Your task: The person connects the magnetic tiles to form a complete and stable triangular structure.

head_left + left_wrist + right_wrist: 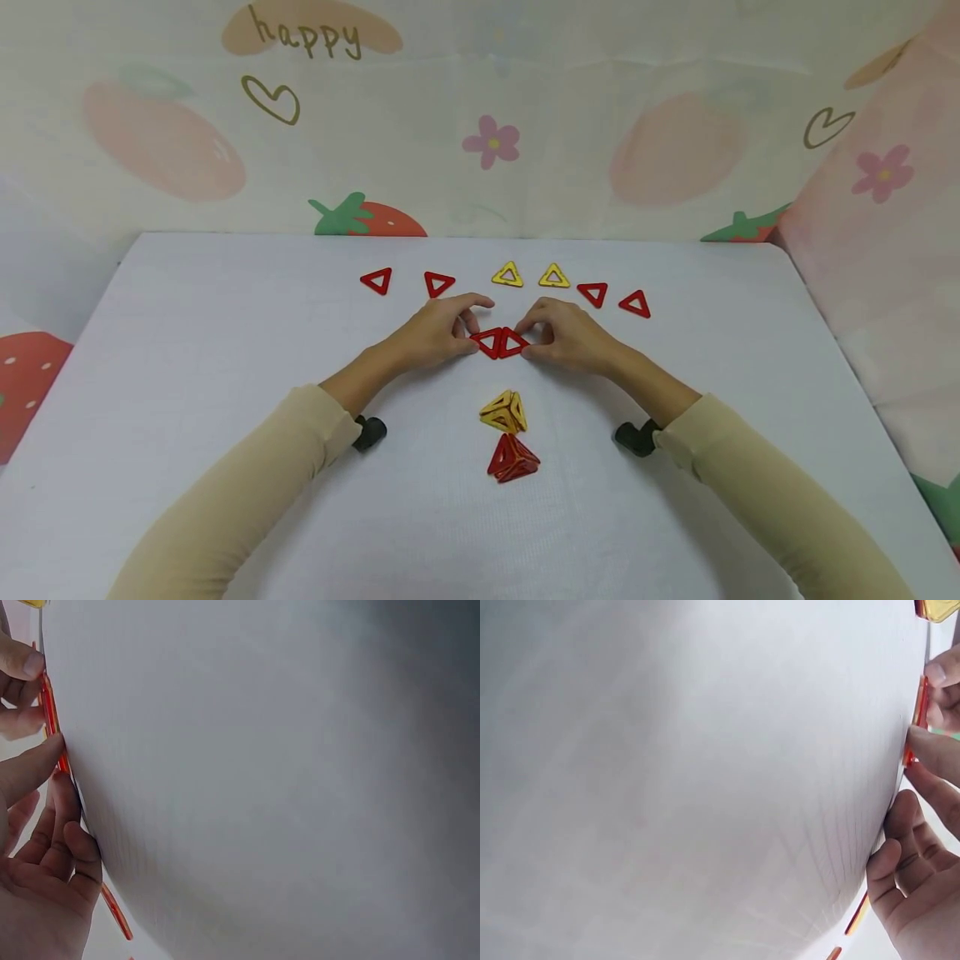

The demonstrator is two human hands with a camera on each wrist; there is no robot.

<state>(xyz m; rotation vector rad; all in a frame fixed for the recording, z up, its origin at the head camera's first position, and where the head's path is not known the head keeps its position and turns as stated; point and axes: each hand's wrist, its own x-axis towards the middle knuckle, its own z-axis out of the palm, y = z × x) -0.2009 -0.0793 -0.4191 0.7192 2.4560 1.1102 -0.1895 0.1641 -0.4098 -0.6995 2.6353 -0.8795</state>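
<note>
Two red triangular frame tiles lie edge to edge on the white table in the head view. The left red triangle tile [487, 334] is pinched at its outer side by my left hand [442, 333], thumb nearer and a finger beyond. My right hand [567, 335] pinches the right red triangle tile [513, 335] in the same manner at its outer corner. Seen from the left wrist, the red tiles [52, 712] appear edge-on between both hands. The right wrist view also shows a red tile [921, 701] edge-on by the fingertips.
Closer to me stand a yellow pyramid of triangles [504, 412] and a red pyramid [513, 458]. Along the far side lie two yellow triangle tiles [507, 284] and several red triangle tiles [377, 291]. A patterned curtain [491, 183] hangs behind the table [225, 333].
</note>
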